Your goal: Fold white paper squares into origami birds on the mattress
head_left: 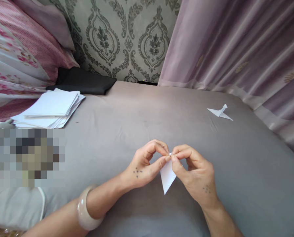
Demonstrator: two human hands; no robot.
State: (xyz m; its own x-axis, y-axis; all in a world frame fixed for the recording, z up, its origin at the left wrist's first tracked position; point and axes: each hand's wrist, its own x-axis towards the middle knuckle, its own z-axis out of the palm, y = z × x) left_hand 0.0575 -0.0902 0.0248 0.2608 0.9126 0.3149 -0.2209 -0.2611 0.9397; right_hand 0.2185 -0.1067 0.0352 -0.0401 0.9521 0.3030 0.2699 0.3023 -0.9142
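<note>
My left hand [147, 163] and my right hand [195, 172] meet over the grey bed sheet [127, 131]. Both pinch the top tip of a small folded white paper piece [167, 176], whose pointed end hangs down between my palms. The fingers of each hand are curled and pressed together on that tip. A pale bangle [85, 210] sits on my left wrist. A finished folded paper bird [220, 112] lies on the sheet at the far right, apart from my hands.
A stack of white paper sheets [49, 108] lies at the left, with a black folded cloth [83, 80] behind it. Floral pillows [16, 62] pile up at the far left. A mauve curtain [235, 46] hangs at the right, patterned wallpaper behind.
</note>
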